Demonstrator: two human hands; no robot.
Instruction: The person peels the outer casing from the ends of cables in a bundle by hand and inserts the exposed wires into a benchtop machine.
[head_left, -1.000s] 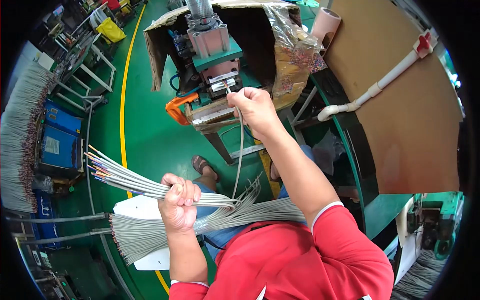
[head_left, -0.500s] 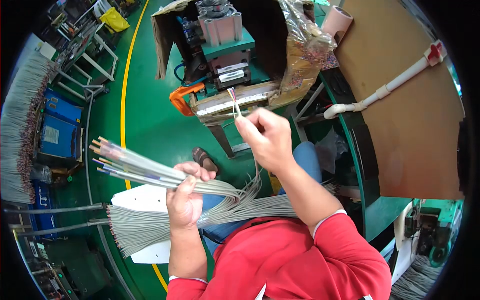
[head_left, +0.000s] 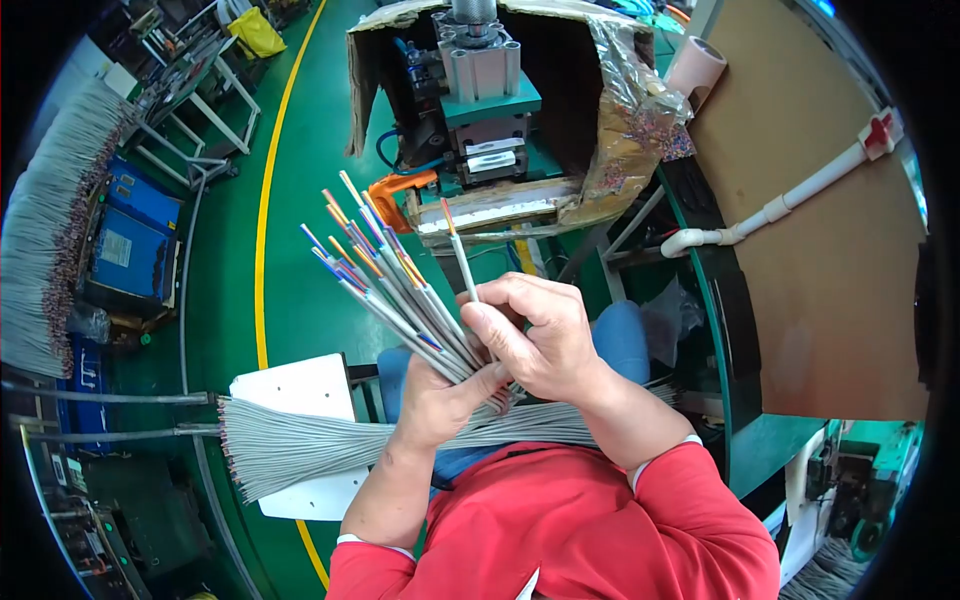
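Note:
My left hand (head_left: 440,400) is closed round a fanned bunch of grey cables (head_left: 410,310), whose stripped ends show blue, orange, red and white wires pointing up and left. Right beside it, my right hand (head_left: 540,335) pinches a single grey cable (head_left: 463,265) between thumb and fingers. That cable stands nearly upright, its bare coloured wires at the top. Below both hands, a thick bundle of grey cables (head_left: 300,440) lies across my lap and over a white board (head_left: 290,390) at the left. The lower part of the held bunch is hidden by my hands.
Ahead stands a pneumatic press (head_left: 485,75) inside a cut-open cardboard box (head_left: 620,130), with an orange clamp-like part (head_left: 400,195) at its front left. A brown board with a white pipe (head_left: 800,200) fills the right. Hanging cables (head_left: 60,230) and blue bins (head_left: 130,240) are at the left.
My left hand has brought the bunch right and its ends have swung from pointing left to pointing up. My right hand has dropped from near the press to beside the bunch.

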